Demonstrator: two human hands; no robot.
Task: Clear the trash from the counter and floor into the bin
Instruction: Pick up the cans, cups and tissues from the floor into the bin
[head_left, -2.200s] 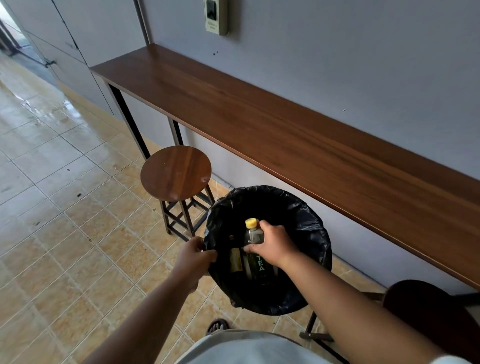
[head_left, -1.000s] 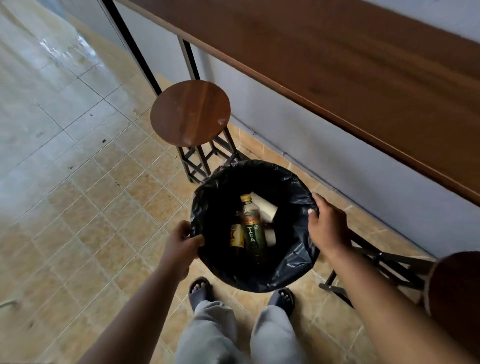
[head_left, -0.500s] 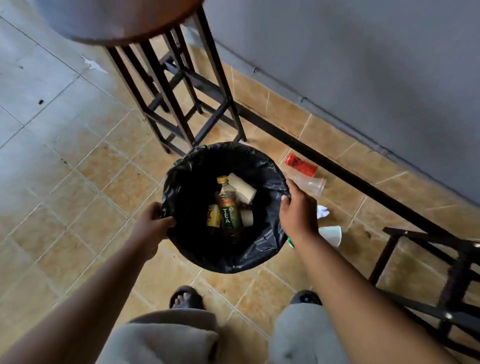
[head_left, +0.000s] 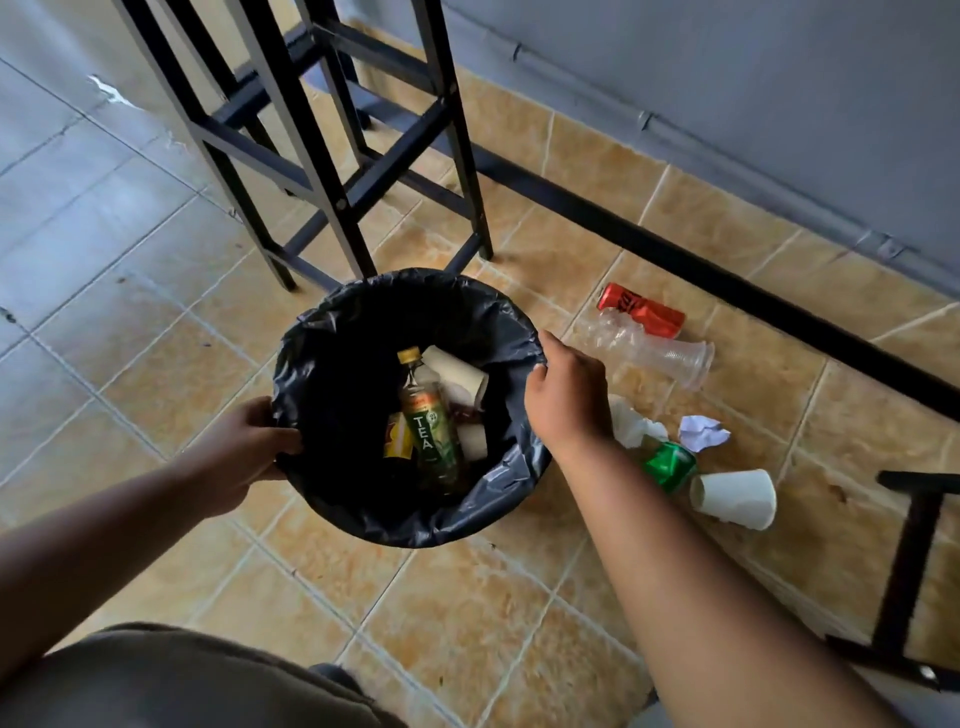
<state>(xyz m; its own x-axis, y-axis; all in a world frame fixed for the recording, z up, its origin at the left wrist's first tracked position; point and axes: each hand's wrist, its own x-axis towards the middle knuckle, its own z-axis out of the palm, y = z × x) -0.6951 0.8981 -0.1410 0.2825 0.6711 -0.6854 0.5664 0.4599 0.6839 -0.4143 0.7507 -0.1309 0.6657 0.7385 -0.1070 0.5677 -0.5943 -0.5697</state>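
Observation:
A round bin lined with a black bag (head_left: 322, 358) stands on the tiled floor. Inside lie a green tea bottle (head_left: 428, 426), a yellow-labelled bottle (head_left: 397, 441) and paper cups (head_left: 457, 371). My left hand (head_left: 244, 449) grips the bin's left rim. My right hand (head_left: 569, 395) rests on the right rim, fingers loose. On the floor right of the bin lie a red can (head_left: 641, 310), a clear plastic cup (head_left: 649, 351), crumpled white paper (head_left: 701, 433), a tissue (head_left: 631, 423), a green can (head_left: 670, 466) and a white paper cup (head_left: 735, 499).
A black metal stool frame (head_left: 332, 156) stands just behind the bin. A black floor rail (head_left: 727, 265) runs along the grey wall (head_left: 727, 78). Another black frame leg (head_left: 904, 571) stands at the right. My knee (head_left: 182, 680) is at the bottom.
My right hand let go of the tea bottle into the bin and moved to the right rim. The view dropped to floor level with the bin, revealing the trash on the floor.

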